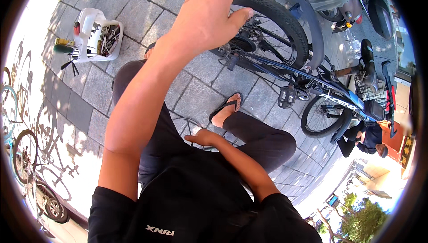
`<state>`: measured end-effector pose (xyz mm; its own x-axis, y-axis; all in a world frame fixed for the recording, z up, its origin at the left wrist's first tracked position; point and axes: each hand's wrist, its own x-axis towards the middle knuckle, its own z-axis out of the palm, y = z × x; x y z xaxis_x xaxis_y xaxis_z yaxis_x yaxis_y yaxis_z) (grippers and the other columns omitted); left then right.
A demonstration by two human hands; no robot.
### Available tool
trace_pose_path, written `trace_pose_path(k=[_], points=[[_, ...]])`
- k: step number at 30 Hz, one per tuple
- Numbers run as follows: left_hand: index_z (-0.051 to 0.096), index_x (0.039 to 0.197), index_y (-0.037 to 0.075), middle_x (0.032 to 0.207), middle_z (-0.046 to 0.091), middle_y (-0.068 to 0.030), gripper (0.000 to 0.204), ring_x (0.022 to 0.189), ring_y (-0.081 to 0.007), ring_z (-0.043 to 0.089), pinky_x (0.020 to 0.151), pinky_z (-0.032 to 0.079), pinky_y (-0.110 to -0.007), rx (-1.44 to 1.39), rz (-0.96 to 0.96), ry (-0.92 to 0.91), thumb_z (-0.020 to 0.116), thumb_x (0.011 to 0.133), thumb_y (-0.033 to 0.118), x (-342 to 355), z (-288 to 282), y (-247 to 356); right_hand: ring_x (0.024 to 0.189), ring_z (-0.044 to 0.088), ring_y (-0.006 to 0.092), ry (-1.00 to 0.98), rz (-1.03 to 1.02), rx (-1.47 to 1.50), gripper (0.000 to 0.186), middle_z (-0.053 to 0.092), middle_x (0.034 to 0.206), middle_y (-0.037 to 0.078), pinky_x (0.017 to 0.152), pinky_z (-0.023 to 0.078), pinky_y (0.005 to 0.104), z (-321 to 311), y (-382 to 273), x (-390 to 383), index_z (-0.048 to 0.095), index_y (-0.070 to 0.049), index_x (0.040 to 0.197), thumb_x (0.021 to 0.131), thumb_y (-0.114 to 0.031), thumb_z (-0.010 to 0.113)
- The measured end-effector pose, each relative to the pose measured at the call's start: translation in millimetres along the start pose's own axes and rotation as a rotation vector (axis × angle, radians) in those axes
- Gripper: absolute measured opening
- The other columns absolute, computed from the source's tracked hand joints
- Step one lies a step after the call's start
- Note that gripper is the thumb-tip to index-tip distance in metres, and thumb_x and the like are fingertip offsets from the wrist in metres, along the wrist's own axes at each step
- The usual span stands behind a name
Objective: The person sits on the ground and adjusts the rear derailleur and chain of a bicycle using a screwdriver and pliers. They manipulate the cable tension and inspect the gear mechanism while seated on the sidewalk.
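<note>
My left hand (207, 18) reaches up and forward over the rear tyre (285, 24) of a blue bicycle (330, 91). Its fingers are stretched out and the thumb rests by the tyre near the rear sprocket (243, 42). My right hand (201, 137) lies low beside my bent right knee (267, 142), fingers curled around a thin curved wire (185, 122). My foot in a black flip-flop (226, 108) stands on the paving just ahead of it.
A white plastic tub of tools (96, 33) sits on the grey paving at the upper left, with screwdrivers (63, 47) beside it. The bicycle's pedal (287, 96) and front basket (369, 92) are to the right. Another person (365, 138) crouches past the front wheel.
</note>
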<state>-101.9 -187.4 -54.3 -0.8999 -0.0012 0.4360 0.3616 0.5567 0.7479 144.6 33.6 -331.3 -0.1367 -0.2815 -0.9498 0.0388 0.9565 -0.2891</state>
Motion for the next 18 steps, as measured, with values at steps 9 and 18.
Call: trace_pose_path(k=[9, 18], points=[[0.060, 0.142, 0.005, 0.116, 0.074, -0.0115, 0.047, 0.104, -0.0206, 0.070, 0.101, 0.051, -0.035, -0.010, -0.216, 0.141, 0.073, 0.097, 0.013, -12.6, -40.2, -7.4, 0.100, 0.071, 0.0488, -0.384, -0.620, -0.447, 0.041, 0.071, 0.109, 0.034, 0.085, 0.057, 0.0493, 67.7, 22.5, 82.8, 0.075, 0.006, 0.103, 0.091, -0.031, 0.061], [0.065, 0.127, -0.004, 0.108, 0.075, -0.0113, 0.030, 0.087, -0.0125, 0.070, 0.079, 0.054, -0.025, -0.057, -0.049, -0.039, 0.062, 0.098, -0.007, 21.8, 2.5, -59.6, 0.082, 0.074, 0.0401, -0.133, -0.277, 0.550, 0.035, 0.072, 0.088, 0.035, 0.071, 0.054, 0.0499, 95.5, -115.3, 68.3, 0.073, 0.010, 0.083, 0.083, -0.023, 0.061]])
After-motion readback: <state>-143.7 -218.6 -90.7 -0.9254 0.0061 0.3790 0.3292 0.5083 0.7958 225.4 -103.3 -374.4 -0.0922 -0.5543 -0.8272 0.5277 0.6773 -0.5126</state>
